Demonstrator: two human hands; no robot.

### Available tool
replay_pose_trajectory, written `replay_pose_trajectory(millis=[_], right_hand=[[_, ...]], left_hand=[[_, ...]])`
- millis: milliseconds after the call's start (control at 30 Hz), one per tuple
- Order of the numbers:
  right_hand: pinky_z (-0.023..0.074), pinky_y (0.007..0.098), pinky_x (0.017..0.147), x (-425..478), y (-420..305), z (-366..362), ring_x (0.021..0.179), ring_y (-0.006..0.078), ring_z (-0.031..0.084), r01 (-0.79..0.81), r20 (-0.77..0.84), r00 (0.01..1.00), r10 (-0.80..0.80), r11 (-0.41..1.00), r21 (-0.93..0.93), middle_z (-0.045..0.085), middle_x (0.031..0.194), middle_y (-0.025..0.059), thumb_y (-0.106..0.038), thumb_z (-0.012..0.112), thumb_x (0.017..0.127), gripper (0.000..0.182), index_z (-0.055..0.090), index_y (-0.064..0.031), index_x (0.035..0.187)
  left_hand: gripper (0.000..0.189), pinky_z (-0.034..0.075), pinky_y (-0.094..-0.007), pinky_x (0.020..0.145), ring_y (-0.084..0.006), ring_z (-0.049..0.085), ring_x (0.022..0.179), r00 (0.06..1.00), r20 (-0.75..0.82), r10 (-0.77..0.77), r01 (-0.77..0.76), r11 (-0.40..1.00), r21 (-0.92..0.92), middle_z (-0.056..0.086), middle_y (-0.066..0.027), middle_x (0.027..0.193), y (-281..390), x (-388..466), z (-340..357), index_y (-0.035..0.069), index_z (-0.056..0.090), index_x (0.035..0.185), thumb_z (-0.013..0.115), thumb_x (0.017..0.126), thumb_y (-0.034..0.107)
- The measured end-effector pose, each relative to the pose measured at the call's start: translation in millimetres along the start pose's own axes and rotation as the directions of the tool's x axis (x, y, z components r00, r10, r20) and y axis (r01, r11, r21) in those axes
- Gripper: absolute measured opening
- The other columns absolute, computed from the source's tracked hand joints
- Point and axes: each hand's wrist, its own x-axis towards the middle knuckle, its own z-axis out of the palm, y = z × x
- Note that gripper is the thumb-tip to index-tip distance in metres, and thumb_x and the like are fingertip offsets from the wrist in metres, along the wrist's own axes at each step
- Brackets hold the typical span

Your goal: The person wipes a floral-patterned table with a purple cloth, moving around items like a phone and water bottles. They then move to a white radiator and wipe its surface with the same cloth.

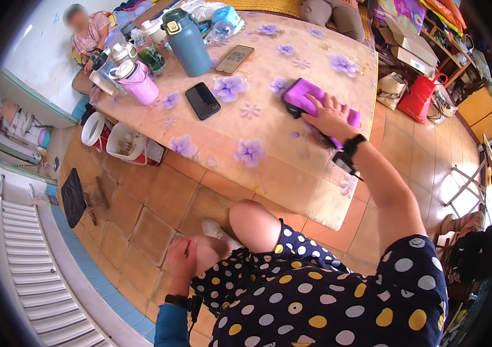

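Note:
My right hand point(332, 115) lies with its fingers spread on a purple cloth point(302, 94) on the flower-patterned table point(267, 126). A dark object with a black edge shows partly under the cloth; what it is I cannot tell. My left hand point(182, 256) rests on my knee beside the table, holding nothing that I can see. A black smartphone point(203, 101) lies on the table left of the cloth. Farther back lies another phone with a lit screen point(234, 60), next to a large blue insulated bottle point(188, 43).
A pink tumbler point(141, 89), a green-filled bottle point(149, 54) and other bottles crowd the table's left end. White buckets point(126, 143) stand on the floor below. Beyond the table's right edge are a red bag point(417, 99) and a cardboard box point(410, 47). Two people sit beyond the table.

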Motion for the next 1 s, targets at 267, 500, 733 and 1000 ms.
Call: replay_pose_trajectory(millis=[267,500,733,1000], right_hand=[[0.0096,0.0762,0.12,67.3,-121.0,5.4,0.159,0.0475,0.015,-0.036,0.036,0.999,0.037,0.999,-0.008,0.021,0.172,0.0233,-0.068,0.05,0.1,0.081,0.029,-0.0289,0.168],[0.0078,0.0658,0.126,70.1,-82.2,12.8,0.16,0.0422,0.017,0.323,0.054,0.942,-0.331,0.939,0.119,0.025,0.171,0.0247,-0.066,0.068,0.088,0.089,0.034,-0.0359,0.164],[0.0198,0.0572,0.126,36.3,33.3,-2.7,0.152,0.0404,0.035,0.264,-0.121,0.96,-0.254,0.962,0.068,0.043,0.161,0.0194,-0.064,0.069,0.088,0.081,0.047,-0.0326,0.159],[0.0186,0.0652,0.125,58.7,150.9,-1.0,0.161,0.0393,0.018,-0.399,-0.099,0.905,0.414,0.906,0.139,0.024,0.173,0.017,-0.068,0.06,0.092,0.086,0.033,-0.0338,0.166]], left_hand=[[0.015,0.053,-0.0448,0.076,-0.0362,0.067,0.084,0.999,0.023,0.026,-0.025,0.999,-0.043,0.071,-0.0152,0.088,6.9,4.9,7.7,0.003,0.071,0.086,0.071,0.094,0.016],[0.018,0.051,-0.0464,0.073,-0.036,0.066,0.079,0.998,0.052,0.035,-0.034,0.999,-0.03,0.071,-0.0143,0.084,17.4,17.2,23.1,0.005,0.072,0.085,0.075,0.093,0.021],[0.018,0.05,-0.0449,0.068,-0.0363,0.064,0.075,0.991,0.109,0.083,-0.09,0.995,0.053,0.069,-0.0152,0.08,34.3,28.1,19.4,0.004,0.071,0.083,0.075,0.092,0.019],[0.014,0.051,-0.0449,0.072,-0.0358,0.065,0.079,0.997,0.039,0.061,-0.063,0.997,0.045,0.07,-0.0132,0.083,-3.6,7.9,12.0,0.006,0.07,0.081,0.076,0.088,0.016]])
